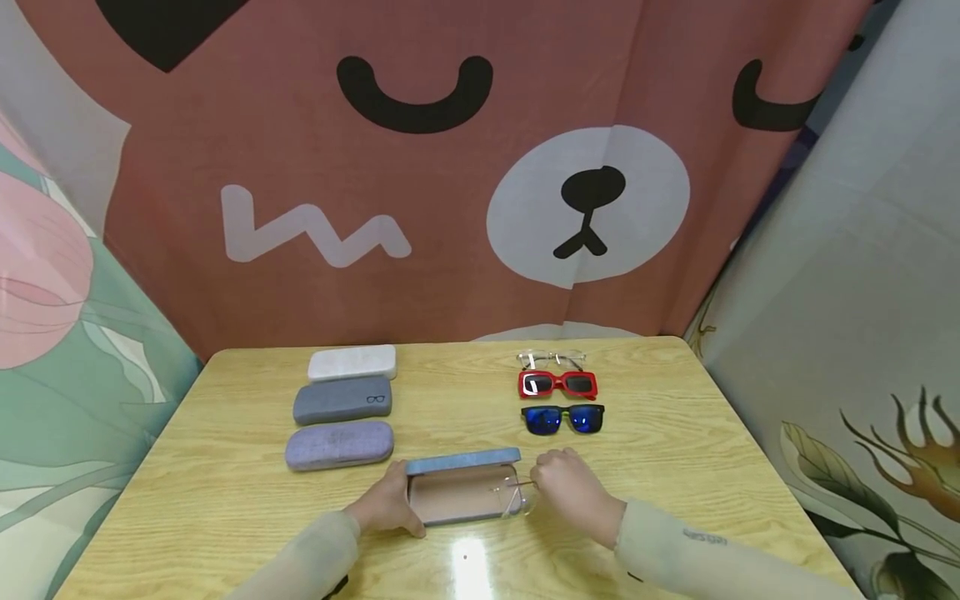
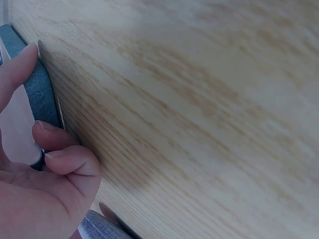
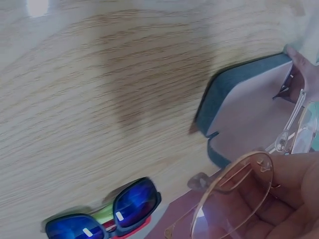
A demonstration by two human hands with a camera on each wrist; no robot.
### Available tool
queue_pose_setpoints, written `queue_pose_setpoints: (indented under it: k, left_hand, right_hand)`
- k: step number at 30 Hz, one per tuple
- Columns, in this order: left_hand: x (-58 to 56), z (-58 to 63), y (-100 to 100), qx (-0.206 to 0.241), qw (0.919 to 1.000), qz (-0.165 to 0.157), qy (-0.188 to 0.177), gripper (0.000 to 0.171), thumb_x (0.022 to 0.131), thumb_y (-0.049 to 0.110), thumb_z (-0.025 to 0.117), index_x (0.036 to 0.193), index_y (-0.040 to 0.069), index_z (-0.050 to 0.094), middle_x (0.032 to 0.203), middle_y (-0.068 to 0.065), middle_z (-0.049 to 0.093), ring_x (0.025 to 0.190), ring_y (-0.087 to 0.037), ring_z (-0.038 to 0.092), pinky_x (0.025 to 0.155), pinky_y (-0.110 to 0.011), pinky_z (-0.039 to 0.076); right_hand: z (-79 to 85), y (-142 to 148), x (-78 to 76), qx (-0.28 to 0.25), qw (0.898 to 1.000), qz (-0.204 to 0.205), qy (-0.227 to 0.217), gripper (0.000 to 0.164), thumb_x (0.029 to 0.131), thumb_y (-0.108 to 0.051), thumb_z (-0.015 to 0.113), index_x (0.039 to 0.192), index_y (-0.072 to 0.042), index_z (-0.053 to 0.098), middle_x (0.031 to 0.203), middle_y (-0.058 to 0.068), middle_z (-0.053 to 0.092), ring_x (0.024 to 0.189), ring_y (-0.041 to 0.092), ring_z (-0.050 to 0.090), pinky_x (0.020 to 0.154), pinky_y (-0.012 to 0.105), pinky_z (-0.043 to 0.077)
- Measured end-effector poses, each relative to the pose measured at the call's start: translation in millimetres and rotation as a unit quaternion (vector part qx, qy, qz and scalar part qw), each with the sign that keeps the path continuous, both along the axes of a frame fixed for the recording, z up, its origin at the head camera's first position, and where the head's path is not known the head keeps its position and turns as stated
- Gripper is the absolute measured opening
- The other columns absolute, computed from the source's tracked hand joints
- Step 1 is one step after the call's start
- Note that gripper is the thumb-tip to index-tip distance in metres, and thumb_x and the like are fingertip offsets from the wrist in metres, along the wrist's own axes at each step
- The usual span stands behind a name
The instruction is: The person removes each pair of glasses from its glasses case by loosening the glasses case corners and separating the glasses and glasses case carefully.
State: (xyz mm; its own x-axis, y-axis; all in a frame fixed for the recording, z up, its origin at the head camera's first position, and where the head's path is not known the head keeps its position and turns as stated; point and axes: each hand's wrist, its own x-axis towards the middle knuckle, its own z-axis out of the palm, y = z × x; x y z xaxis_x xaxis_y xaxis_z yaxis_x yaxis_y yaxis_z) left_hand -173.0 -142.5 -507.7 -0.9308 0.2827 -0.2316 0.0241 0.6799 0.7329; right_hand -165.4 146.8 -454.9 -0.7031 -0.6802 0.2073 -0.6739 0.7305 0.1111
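An open blue-grey glasses case (image 1: 453,498) with a beige lining lies near the front of the table, its lid raised at the far side. My left hand (image 1: 388,502) grips the left end, thumb at the near corner. My right hand (image 1: 576,492) pinches thin gold-rimmed eyeglasses (image 1: 512,497), holding them over the right end of the case. In the right wrist view, one round clear lens with its gold rim (image 3: 202,204) shows beside the curled fingers, and the case (image 3: 244,109) stands open behind. The left wrist view catches only the case edge (image 2: 42,94).
On the left side lie a white case (image 1: 352,363), a dark grey case (image 1: 342,400) and a purple case (image 1: 339,446). To the right are clear eyeglasses (image 1: 551,359), red sunglasses (image 1: 557,384) and black sunglasses with blue lenses (image 1: 562,419). A printed curtain (image 1: 450,300) hangs behind the table.
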Motion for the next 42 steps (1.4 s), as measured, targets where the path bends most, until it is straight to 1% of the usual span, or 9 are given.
queue_pose_setpoints:
  k: [7, 11, 15, 19, 24, 27, 34, 38, 42]
  left_hand:
    - [0.0, -2.4, -0.3, -0.002, 1.0, 0.007, -0.006, 0.107, 0.054, 0.002, 0.091, 0.137, -0.021, 0.027, 0.135, -0.037, 0.036, 0.123, -0.052, 0.042, 0.105, -0.057, 0.033]
    - [-0.2, -2.5, -0.7, -0.006, 0.9999, 0.009, -0.005, 0.107, 0.054, 0.002, 0.091, 0.137, -0.021, 0.028, 0.136, -0.038, 0.036, 0.123, -0.052, 0.041, 0.105, -0.057, 0.033]
    - [-0.6, -2.2, -0.9, -0.008, 0.9999, 0.008, -0.005, 0.107, 0.054, 0.003, 0.091, 0.137, -0.02, 0.028, 0.136, -0.038, 0.036, 0.123, -0.052, 0.041, 0.105, -0.057, 0.033]
    - [-0.5, -1.9, -1.1, -0.006, 1.0, 0.006, -0.004, 0.106, 0.053, 0.002, 0.091, 0.137, -0.02, 0.03, 0.135, -0.036, 0.037, 0.122, -0.05, 0.043, 0.105, -0.057, 0.034]
    - [0.1, -2.7, -1.2, -0.001, 1.0, 0.006, 0.001, 0.106, 0.052, 0.001, 0.091, 0.136, -0.019, 0.031, 0.132, -0.035, 0.04, 0.121, -0.05, 0.044, 0.104, -0.057, 0.034]
    - [-0.1, -3.3, -1.4, -0.001, 1.0, 0.005, 0.001, 0.105, 0.052, 0.001, 0.091, 0.136, -0.019, 0.031, 0.132, -0.035, 0.04, 0.12, -0.05, 0.044, 0.104, -0.057, 0.035]
    - [-1.0, 0.1, -0.5, -0.005, 0.9999, 0.008, -0.01, 0.106, 0.054, 0.002, 0.091, 0.137, -0.019, 0.029, 0.134, -0.036, 0.038, 0.122, -0.05, 0.043, 0.104, -0.057, 0.034]
    - [-1.4, -0.2, -0.6, -0.001, 1.0, 0.005, -0.006, 0.104, 0.054, 0.002, 0.091, 0.136, -0.018, 0.031, 0.13, -0.033, 0.041, 0.12, -0.049, 0.045, 0.103, -0.057, 0.035]
    - [-1.4, -0.6, -1.2, 0.005, 1.0, 0.004, -0.006, 0.103, 0.054, 0.001, 0.091, 0.136, -0.017, 0.032, 0.131, -0.033, 0.041, 0.12, -0.049, 0.045, 0.103, -0.058, 0.035]
  right_hand:
    - [-1.4, 12.6, -1.6, -0.018, 1.0, 0.0, 0.017, 0.018, 0.065, 0.002, 0.08, 0.064, -0.009, 0.066, 0.063, -0.003, 0.057, 0.057, 0.013, 0.053, 0.053, 0.025, 0.039]
    - [-3.5, 19.9, -4.3, -0.029, 0.999, -0.014, 0.017, 0.018, 0.066, 0.002, 0.081, 0.065, -0.008, 0.067, 0.063, -0.002, 0.058, 0.058, 0.013, 0.053, 0.054, 0.027, 0.04]
    - [-6.1, 27.2, -7.0, -0.022, 0.999, -0.028, 0.024, 0.019, 0.067, 0.004, 0.079, 0.064, -0.009, 0.066, 0.062, -0.003, 0.056, 0.057, 0.013, 0.051, 0.054, 0.028, 0.039]
    - [-9.4, 33.8, -9.3, -0.016, 0.999, -0.026, 0.04, 0.02, 0.066, 0.005, 0.079, 0.064, -0.008, 0.065, 0.061, -0.002, 0.055, 0.056, 0.013, 0.051, 0.053, 0.028, 0.037]
    - [-15.2, 40.8, -14.1, -0.01, 0.998, -0.027, 0.05, 0.021, 0.066, 0.007, 0.077, 0.063, -0.008, 0.063, 0.061, -0.001, 0.055, 0.056, 0.015, 0.052, 0.052, 0.029, 0.037]
    - [-18.5, 44.5, -17.8, -0.014, 0.998, -0.033, 0.047, 0.022, 0.065, 0.008, 0.075, 0.062, -0.008, 0.061, 0.061, -0.001, 0.054, 0.057, 0.016, 0.053, 0.052, 0.03, 0.036]
    - [-28.1, 54.4, -27.4, -0.032, 0.997, -0.047, 0.045, 0.023, 0.063, 0.009, 0.072, 0.061, -0.01, 0.06, 0.062, -0.002, 0.054, 0.058, 0.018, 0.056, 0.053, 0.031, 0.036]
    - [-31.5, 55.7, -29.7, -0.026, 0.997, -0.064, 0.044, 0.022, 0.065, 0.009, 0.073, 0.062, -0.009, 0.06, 0.062, -0.001, 0.056, 0.058, 0.018, 0.057, 0.054, 0.033, 0.038]
    - [-33.8, 55.3, -31.6, -0.023, 0.996, -0.084, 0.031, 0.019, 0.067, 0.004, 0.077, 0.064, -0.008, 0.063, 0.064, 0.001, 0.059, 0.059, 0.02, 0.058, 0.055, 0.034, 0.039]
